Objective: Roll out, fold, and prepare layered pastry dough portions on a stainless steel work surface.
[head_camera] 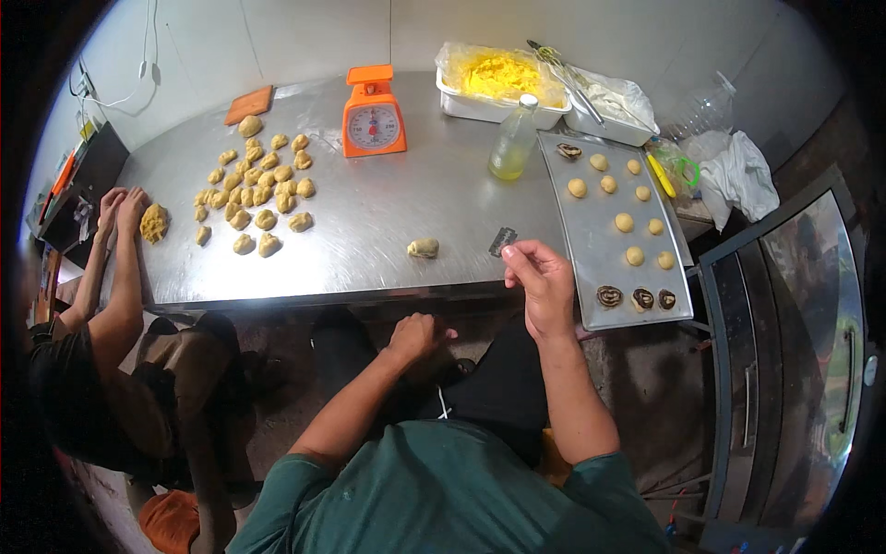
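Note:
Between the thumb and fingers of my right hand (543,277) is a double-edged razor blade (502,240), held above the table's front edge. My left hand (417,337) rests low over my lap, below the edge; its fingers are curled, and whether anything is inside cannot be seen. A small rolled piece of dough (423,248) lies on the steel table (360,208), left of the blade. To the right, a metal baking tray (595,242) bears several round dough balls (624,222) and several dark-swirled dough pieces (609,297). Many yellowish dough lumps (265,219) lie on the table's left half.
An orange kitchen scale (374,124) stands at the back, right of a small wooden board (249,106). Further right are a glass bottle of yellowish liquid (513,142) and tubs of yellow (502,75) and white (609,97) contents. A co-worker's hands (123,208) are beside dough at far left.

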`<state>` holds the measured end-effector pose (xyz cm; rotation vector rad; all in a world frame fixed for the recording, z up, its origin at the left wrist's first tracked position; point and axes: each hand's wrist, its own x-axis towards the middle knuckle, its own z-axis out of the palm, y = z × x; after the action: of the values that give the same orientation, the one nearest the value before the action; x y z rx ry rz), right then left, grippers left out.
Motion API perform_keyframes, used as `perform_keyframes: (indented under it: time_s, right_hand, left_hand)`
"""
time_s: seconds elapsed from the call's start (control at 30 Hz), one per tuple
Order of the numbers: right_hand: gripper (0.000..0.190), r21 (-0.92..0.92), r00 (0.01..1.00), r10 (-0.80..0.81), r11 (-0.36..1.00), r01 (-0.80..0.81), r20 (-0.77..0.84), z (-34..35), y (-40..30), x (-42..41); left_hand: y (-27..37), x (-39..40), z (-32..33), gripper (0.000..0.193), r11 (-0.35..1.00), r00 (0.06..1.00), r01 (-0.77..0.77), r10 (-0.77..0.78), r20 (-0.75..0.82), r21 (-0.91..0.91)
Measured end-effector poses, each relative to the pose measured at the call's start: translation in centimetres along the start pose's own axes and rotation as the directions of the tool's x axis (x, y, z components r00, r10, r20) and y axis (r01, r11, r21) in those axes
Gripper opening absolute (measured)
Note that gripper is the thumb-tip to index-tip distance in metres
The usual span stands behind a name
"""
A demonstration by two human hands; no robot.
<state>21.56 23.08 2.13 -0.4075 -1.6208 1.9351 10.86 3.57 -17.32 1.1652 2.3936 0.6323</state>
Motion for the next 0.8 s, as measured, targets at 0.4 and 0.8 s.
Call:
perform_keyframes:
  time_s: [0.4,0.8]
  right_hand:
    - [0.012,-0.007,1.0,-0.014,1.0,0.014,0.007,-0.2,0.2,0.4]
    - [0.009,-0.116,0.999,-0.051,0.992,0.05,-0.005,-0.8,1.0,0.4]
  left_hand:
    - [-6.1,2.3,4.3,0.014,0.991,0.992,-0.06,0.072,-0.103,0.117]
    - [0.6,-2.4,-4.1,0.022,0.982,0.995,-0.073,0.059,0.085,0.177]
